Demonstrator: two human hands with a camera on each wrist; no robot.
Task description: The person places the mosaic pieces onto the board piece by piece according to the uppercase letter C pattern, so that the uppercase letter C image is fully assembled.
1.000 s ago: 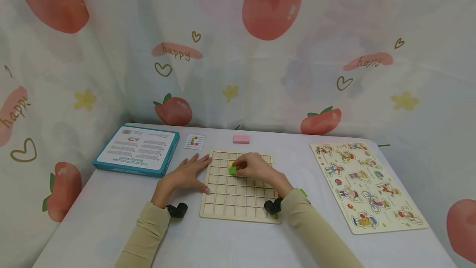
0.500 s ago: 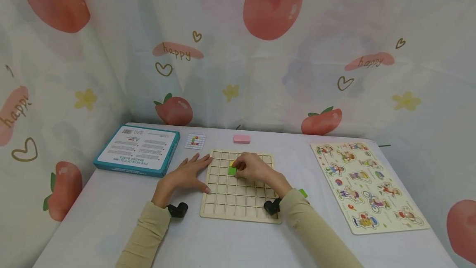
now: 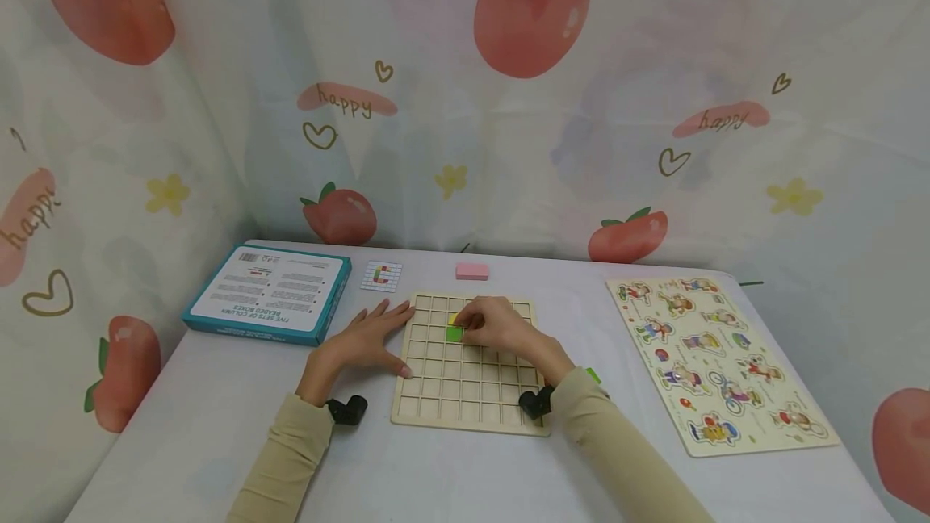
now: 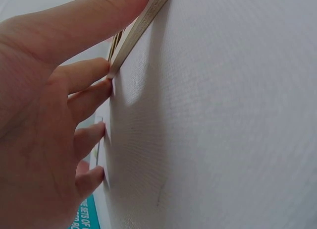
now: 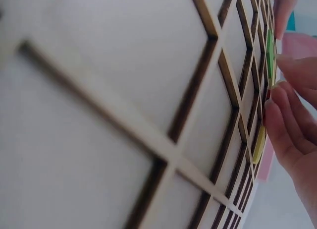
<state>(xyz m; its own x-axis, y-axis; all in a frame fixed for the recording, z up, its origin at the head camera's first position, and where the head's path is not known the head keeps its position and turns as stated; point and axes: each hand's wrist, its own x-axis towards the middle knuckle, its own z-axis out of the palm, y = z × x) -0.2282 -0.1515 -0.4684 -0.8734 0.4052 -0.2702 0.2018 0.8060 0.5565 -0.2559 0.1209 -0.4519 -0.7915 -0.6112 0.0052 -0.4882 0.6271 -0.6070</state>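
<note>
A wooden grid board [image 3: 470,411] lies in front of me. My left hand [image 3: 369,339] rests spread at its left edge, the thumb against the frame; in the left wrist view its fingertips meet the board's side. My right hand [image 3: 501,325] reaches over the upper middle cells with loosely bent fingers. A green square tile [image 3: 454,334] lies flat in a cell beside the thumb. Just above it shows a yellow tile [image 3: 454,319], partly covered by the fingers. The right wrist view has another yellow tile [image 5: 258,145] and a sliver of red at the fingertips.
A pattern card [image 3: 381,276] and a pink block [image 3: 471,271] lie behind the board. To the left sits a teal-edged box [image 3: 269,293]. A picture puzzle board [image 3: 715,370] lies at right. Another green piece [image 3: 593,375] peeks out by the right sleeve.
The green tile, tilted in my right fingers a second ago, has settled flat in its cell. My right hand stays over the same spot; the left hand has not moved.
</note>
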